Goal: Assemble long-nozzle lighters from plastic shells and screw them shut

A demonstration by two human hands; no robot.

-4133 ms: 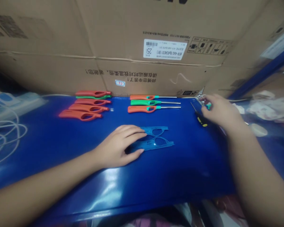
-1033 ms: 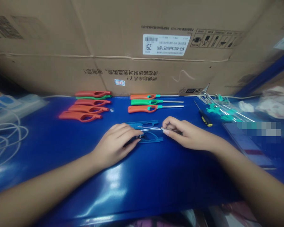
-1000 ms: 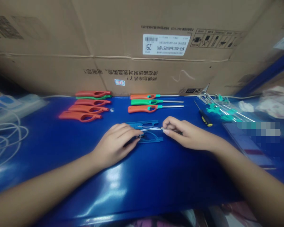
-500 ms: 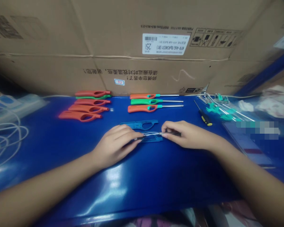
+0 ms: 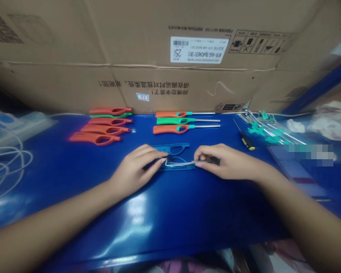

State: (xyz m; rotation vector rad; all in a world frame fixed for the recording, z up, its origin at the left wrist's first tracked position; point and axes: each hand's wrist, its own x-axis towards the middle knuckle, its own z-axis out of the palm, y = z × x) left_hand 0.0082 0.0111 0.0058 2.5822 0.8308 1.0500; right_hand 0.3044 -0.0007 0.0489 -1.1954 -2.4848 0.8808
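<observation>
Two blue handle-shell halves of a long-nosed lighter lie one behind the other on the blue table; the far half (image 5: 184, 145) shows more than the near half (image 5: 180, 168). Over the near half, my left hand (image 5: 138, 167) pinches a small dark part, mostly hidden by the fingers. White wires (image 5: 178, 164) run from there, bent sharply near my fingertips, to a slim rod (image 5: 197, 162) in my right hand. My right hand (image 5: 223, 162) is closed round this rod, whose dark far end shows behind the fingers.
Several red, orange and green handle shells (image 5: 108, 139) lie at the back left. Three lighters with metal tubes (image 5: 170, 130) lie behind my hands. A screwdriver (image 5: 246, 141), teal parts with metal rods (image 5: 257, 129) and a flat panel (image 5: 298, 174) are right. A cardboard box (image 5: 147, 79) stands behind.
Earlier my left hand lay on the blue shell and my right reached into the parts at right. Now both hold the wired piece over the shell; its wires have become bent at the left fingertips.
</observation>
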